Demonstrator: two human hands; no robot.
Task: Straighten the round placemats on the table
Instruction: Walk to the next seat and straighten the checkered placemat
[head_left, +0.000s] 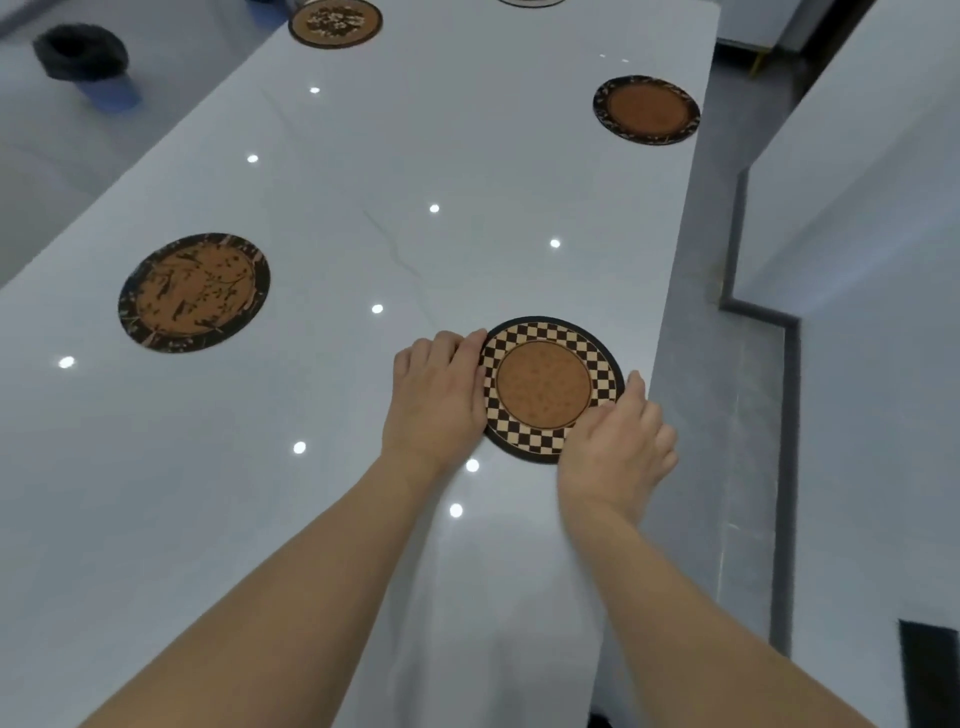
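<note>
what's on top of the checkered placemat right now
Only the hands touch the checkered placemat: the left hand at its left edge, and the right hand overlapping its near-right rim, hiding that part. Its brown centre is bare.

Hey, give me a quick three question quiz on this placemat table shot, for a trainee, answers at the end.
1. True or false: both hands touch the checkered placemat.
2. Which side of it is the left hand on? A) its left edge B) its far edge C) its centre
3. Fill in: the floral placemat lies to the ___ of the checkered one.

Key: 1 true, the right hand is on its near right rim. 2 A. 3 left.
</note>
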